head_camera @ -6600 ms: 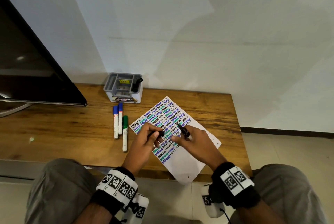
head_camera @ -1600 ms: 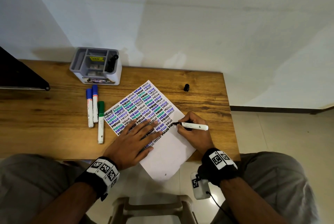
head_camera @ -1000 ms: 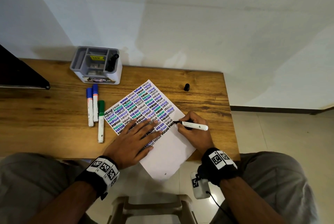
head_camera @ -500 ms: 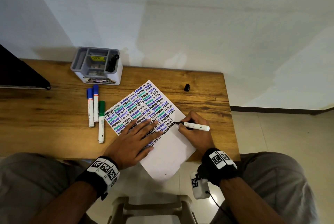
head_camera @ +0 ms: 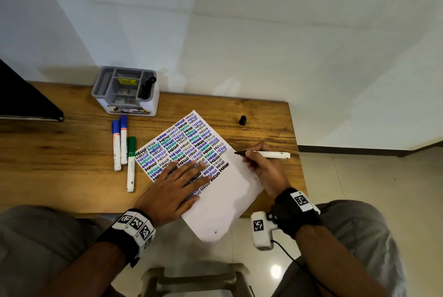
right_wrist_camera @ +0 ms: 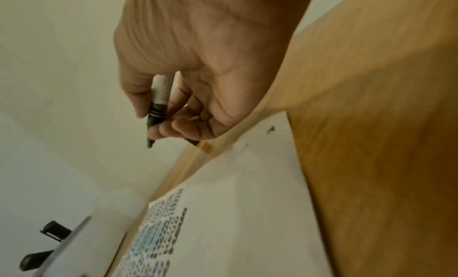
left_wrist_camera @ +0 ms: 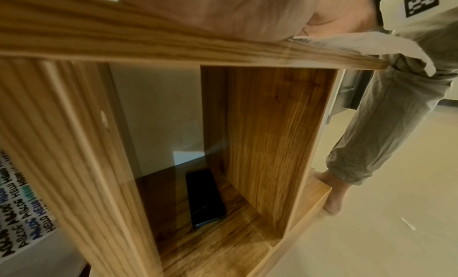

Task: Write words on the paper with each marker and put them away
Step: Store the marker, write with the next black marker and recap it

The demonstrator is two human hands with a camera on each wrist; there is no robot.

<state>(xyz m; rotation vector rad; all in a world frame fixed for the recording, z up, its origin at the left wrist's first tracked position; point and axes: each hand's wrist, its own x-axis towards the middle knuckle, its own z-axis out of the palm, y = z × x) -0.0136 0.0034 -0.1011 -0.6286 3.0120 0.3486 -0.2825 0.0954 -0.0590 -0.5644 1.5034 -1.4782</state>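
Black marker [head_camera: 262, 154] pinched in right hand [head_camera: 265, 169] fingers; left hand [head_camera: 173, 187] lies flat, fingers spread, on paper [head_camera: 230, 191].

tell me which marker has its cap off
The black marker gripped in the right hand; its bare tip shows, while the two blue markers and green marker stay capped.

A plain white wall [head_camera: 263, 33] rises behind a wooden desk [head_camera: 60, 153] with a warm, streaked grain. A dark baseboard [head_camera: 347, 149] runs along the foot of the wall to the right, above a floor of pale glossy tiles [head_camera: 383, 189] that reflect a bright spot of light. Under the desktop an open wooden compartment [left_wrist_camera: 272, 134] holds a dark flat phone [left_wrist_camera: 205, 197] lying on its bottom board. A black panel [head_camera: 21, 100] juts in at far left.
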